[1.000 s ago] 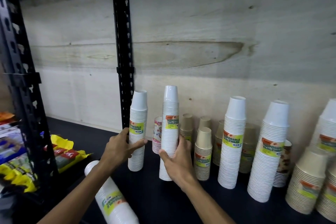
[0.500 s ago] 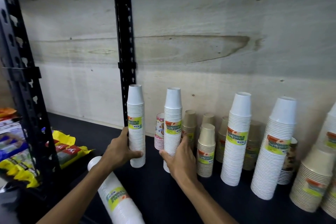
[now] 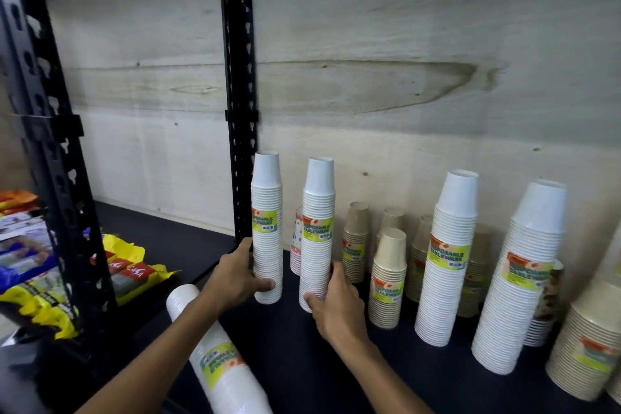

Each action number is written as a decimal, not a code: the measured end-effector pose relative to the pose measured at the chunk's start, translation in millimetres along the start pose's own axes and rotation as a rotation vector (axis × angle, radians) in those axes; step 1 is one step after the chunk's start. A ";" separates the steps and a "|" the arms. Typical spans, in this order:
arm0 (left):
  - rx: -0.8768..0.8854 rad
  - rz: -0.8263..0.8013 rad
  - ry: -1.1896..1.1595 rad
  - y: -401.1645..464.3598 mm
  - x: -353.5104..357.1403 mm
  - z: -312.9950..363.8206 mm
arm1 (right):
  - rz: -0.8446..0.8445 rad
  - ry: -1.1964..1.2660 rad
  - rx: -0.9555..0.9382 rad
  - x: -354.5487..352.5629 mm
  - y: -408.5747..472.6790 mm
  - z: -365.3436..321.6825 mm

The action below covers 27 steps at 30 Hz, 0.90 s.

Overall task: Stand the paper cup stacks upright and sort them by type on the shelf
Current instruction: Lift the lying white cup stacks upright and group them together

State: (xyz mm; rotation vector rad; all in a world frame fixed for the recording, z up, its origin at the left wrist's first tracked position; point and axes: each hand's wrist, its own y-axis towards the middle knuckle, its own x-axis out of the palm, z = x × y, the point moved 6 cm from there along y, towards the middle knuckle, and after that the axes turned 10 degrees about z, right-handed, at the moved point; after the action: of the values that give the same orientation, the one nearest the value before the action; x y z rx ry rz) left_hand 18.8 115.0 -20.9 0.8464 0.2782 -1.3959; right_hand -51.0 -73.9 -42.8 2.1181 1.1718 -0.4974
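Note:
Two slim white cup stacks stand upright on the dark shelf. My left hand grips the base of the left white stack, close to the black upright post. My right hand holds the lower part of the second white stack. A third white stack lies on its side at the shelf's front, under my left forearm. Brown cup stacks and two taller white stacks stand to the right. A patterned stack is partly hidden behind the held one.
Wide tan cup stacks crowd the far right edge. Yellow and red snack packets lie on the neighbouring shelf bay to the left, behind a black post. A plywood back wall closes the shelf.
Both hands have pushed the two slim white stacks further back on the shelf. The left stack, tilted at first, now stands straight beside the post.

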 end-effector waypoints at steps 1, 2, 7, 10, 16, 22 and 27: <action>0.002 -0.003 -0.007 1.1 1.3 1.2 | 0.006 0.006 0.002 2.1 0.9 -1.5; 0.004 -0.005 -0.013 2.6 3.0 2.3 | 0.014 0.012 0.009 4.2 1.9 -2.7; 0.004 -0.014 -0.026 10.1 13.1 6.6 | 0.040 0.029 0.020 14.2 4.9 -5.7; 0.004 -0.020 -0.029 15.6 16.4 6.0 | 0.050 0.036 0.025 17.4 8.1 -6.0; -0.007 -0.022 -0.039 19.7 21.0 5.8 | 0.075 0.024 0.035 21.1 10.3 -7.4; -0.018 -0.025 -0.045 21.8 21.5 3.3 | 0.089 -0.014 0.054 24.1 10.1 -7.2; -0.086 -0.056 -0.041 26.3 16.3 -3.2 | 0.054 -0.025 0.082 21.2 12.4 -4.1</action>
State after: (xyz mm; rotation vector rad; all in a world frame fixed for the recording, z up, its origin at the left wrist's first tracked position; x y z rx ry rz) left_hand 47.5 103.5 -24.1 0.7436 0.3305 -1.4412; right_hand -29.3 -63.0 -48.2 2.2010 1.0941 -0.5541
